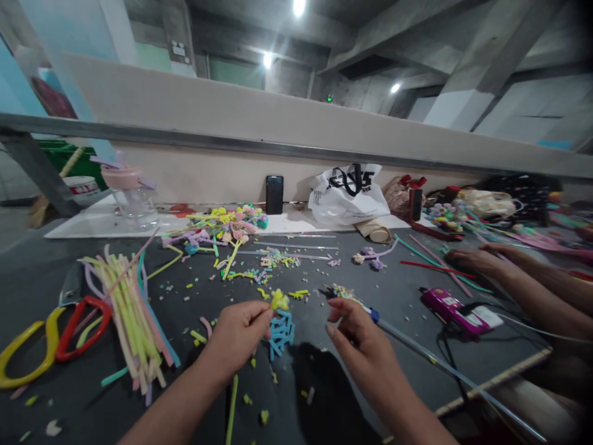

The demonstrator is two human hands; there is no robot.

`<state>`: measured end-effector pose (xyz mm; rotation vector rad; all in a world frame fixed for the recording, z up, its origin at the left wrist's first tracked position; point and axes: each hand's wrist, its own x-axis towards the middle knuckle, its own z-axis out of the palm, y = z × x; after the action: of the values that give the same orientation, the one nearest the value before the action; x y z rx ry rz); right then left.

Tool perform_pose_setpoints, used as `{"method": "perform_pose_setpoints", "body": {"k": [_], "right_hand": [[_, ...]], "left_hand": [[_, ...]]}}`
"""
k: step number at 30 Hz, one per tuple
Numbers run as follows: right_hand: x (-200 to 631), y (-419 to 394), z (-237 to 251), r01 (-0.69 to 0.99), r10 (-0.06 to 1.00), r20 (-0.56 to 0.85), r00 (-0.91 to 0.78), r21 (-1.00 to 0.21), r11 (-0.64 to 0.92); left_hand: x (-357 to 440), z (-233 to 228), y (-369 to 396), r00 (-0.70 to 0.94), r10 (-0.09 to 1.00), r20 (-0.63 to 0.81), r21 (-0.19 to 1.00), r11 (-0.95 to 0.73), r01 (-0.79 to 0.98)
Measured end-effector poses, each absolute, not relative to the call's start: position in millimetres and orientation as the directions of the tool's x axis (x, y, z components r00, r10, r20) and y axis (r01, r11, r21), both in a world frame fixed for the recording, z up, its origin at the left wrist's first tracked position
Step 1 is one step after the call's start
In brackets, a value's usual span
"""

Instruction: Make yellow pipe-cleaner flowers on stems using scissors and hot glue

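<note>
In the head view my left hand (pixel 244 327) is closed in a pinch on a small yellow fuzzy flower (pixel 279 300), which looks made of pipe cleaner. Just below it lies a heap of short blue pipe-cleaner pieces (pixel 281 335). To the right, my right hand (pixel 359 337) hovers with thumb and fingers apart and nothing visible between them. Beyond its fingertips are small cut pieces (pixel 341 293) and a glue gun with a blue part (pixel 374 315), mostly hidden by the hand. A yellow pipe cleaner (pixel 232 411) lies beside my left forearm.
Scissors (pixel 58 327) and a pipe-cleaner bundle (pixel 132 315) lie left. Behind are finished flowers (pixel 227 225), a bottle (pixel 132 198), a phone (pixel 275 194) and a white bag (pixel 349 198). On the right are a purple corded device (pixel 451 309) and another person's hands (pixel 482 262).
</note>
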<state>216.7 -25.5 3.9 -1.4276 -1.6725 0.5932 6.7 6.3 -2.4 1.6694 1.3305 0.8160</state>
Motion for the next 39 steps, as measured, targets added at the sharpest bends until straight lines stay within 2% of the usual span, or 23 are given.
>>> {"method": "perform_pose_setpoints", "body": {"k": [4, 8, 15, 18, 20, 21, 23, 24, 26, 27, 29, 30, 32, 35, 37, 39], "right_hand": [[261, -35, -3, 0.677, 0.936, 0.319, 0.153, -0.723, 0.136], [291, -40, -19, 0.767, 0.903, 0.258, 0.344, -0.632, -0.111], [281, -28, -23, 0.830, 0.922, 0.066, 0.381, -0.465, -0.310], [275, -17, -20, 0.781, 0.899, 0.019, 0.437, -0.504, -0.369], [272, -16, -19, 0.637, 0.862, -0.010, 0.507, -0.669, -0.383], [270, -17, -18, 0.502, 0.839, -0.051, 0.542, -0.781, -0.372], [266, -24, -14, 0.083, 0.804, -0.220, 0.553, -0.945, -0.316], [264, -28, -12, -0.154, 0.800, -0.321, 0.507, -0.947, -0.282], [262, -36, -5, -0.518, 0.810, -0.480, 0.338, -0.813, -0.265], [261, -39, -2, -0.626, 0.817, -0.531, 0.227, -0.722, -0.295], [259, -43, 2, -0.719, 0.825, -0.565, 0.016, -0.580, -0.383], [258, -45, 4, -0.727, 0.829, -0.555, -0.069, -0.541, -0.423], [254, -47, 6, -0.716, 0.858, -0.492, -0.148, -0.545, -0.436], [246, -54, 10, -0.608, 0.926, -0.367, -0.089, -0.717, -0.342], [241, -59, 12, -0.438, 0.959, -0.284, -0.009, -0.861, -0.259], [238, -65, 14, -0.233, 0.977, -0.211, 0.045, -0.953, -0.195]], "left_hand": [[6, -5, 10, 0.204, 0.968, -0.145, 0.951, 0.079, 0.300], [6, -13, 12, 0.195, 0.957, -0.214, 0.964, 0.174, 0.202], [7, -19, 12, 0.220, 0.947, -0.233, 0.956, 0.182, 0.231], [8, -18, 12, 0.218, 0.950, -0.223, 0.951, 0.163, 0.262], [8, -18, 12, 0.216, 0.953, -0.215, 0.949, 0.151, 0.276], [8, -18, 12, 0.215, 0.954, -0.209, 0.949, 0.144, 0.282], [9, -18, 12, 0.220, 0.956, -0.192, 0.947, 0.122, 0.297], [9, -17, 11, 0.219, 0.958, -0.183, 0.944, 0.109, 0.313], [10, -15, 10, 0.207, 0.966, -0.154, 0.930, 0.072, 0.359], [10, -13, 8, 0.201, 0.972, -0.126, 0.920, 0.038, 0.391], [10, -10, 6, 0.194, 0.981, -0.028, 0.883, -0.066, 0.465], [9, -9, 5, 0.194, 0.981, 0.030, 0.853, -0.126, 0.506], [8, -9, 4, 0.205, 0.970, 0.133, 0.778, -0.231, 0.585], [6, -12, 4, 0.246, 0.945, 0.215, 0.672, -0.326, 0.665], [6, -15, 5, 0.272, 0.932, 0.238, 0.627, -0.362, 0.690], [6, -18, 5, 0.285, 0.925, 0.251, 0.601, -0.379, 0.704]]}}
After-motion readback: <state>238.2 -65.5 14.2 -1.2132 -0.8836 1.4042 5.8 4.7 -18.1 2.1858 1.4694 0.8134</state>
